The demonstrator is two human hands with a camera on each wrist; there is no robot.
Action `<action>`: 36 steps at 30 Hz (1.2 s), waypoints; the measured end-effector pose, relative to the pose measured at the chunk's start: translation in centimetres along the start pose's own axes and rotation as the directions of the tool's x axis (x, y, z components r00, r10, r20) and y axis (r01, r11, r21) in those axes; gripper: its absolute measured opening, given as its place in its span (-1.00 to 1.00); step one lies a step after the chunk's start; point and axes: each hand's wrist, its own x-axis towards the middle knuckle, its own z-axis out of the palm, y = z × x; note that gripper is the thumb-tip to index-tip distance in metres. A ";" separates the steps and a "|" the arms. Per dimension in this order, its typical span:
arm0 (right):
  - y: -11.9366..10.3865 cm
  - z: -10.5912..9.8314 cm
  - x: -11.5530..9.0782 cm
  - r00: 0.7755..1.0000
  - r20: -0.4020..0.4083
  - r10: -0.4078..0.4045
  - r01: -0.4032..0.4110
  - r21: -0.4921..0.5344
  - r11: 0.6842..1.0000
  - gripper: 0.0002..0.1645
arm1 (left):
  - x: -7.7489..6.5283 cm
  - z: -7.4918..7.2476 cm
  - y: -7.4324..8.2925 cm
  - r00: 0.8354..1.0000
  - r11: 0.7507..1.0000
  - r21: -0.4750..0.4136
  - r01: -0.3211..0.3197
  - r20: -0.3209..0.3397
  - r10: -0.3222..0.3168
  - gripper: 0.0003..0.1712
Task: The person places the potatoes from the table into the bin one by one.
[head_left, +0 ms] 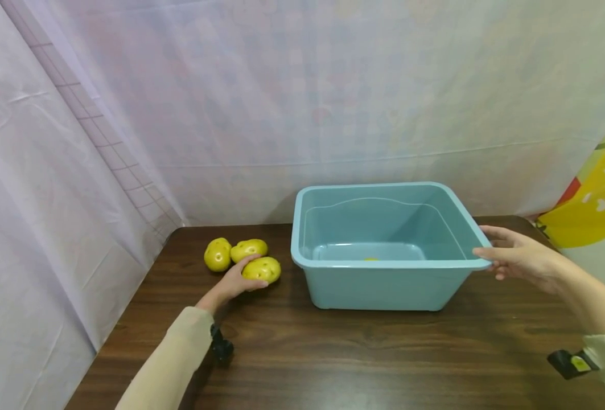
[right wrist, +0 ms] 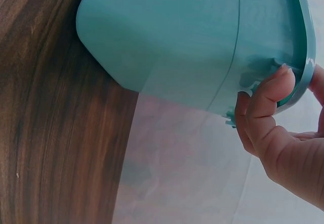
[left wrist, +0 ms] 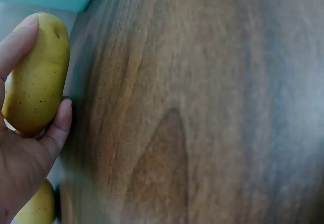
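Note:
My left hand [head_left: 234,280] grips a yellow potato [head_left: 264,270], thumb on one side and fingers on the other; the left wrist view shows the same potato [left wrist: 39,77] with small dark specks. Two more potatoes, one round [head_left: 217,255] and one longer [head_left: 251,249], lie just behind that hand. A light blue plastic tub [head_left: 374,287] stands to the right, its open top facing up. At the tub's right end my right hand [head_left: 525,257] holds the rim, thumb over the edge and fingers below it. Inside the tub, a bit of something yellow [head_left: 371,259] shows above the front rim; the rest is hidden.
The dark wooden table [head_left: 302,359] carries everything. A pale curtain [head_left: 230,114] hangs along the back and left sides. At the far right hangs a yellow patterned cloth [head_left: 596,199]. Both wrists wear black straps with small devices.

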 end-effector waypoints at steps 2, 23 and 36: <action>0.0 0.0 0.0 1.000 0.002 0.003 -0.003 0.002 1.000 -0.19 | 0.3 0.0 -0.5 1.000 1.000 0.010 -0.008 -0.005 0.008 -0.14; -0.2 0.1 -0.1 1.000 0.006 0.020 -0.020 0.007 1.000 -0.20 | -0.9 -1.7 2.5 1.000 1.000 -0.013 -0.015 0.001 0.015 -0.17; 0.0 0.1 -0.1 1.000 0.007 0.012 -0.012 0.007 1.000 -0.19 | -0.1 -2.6 3.2 0.997 0.997 -0.023 -0.074 0.000 0.074 -0.16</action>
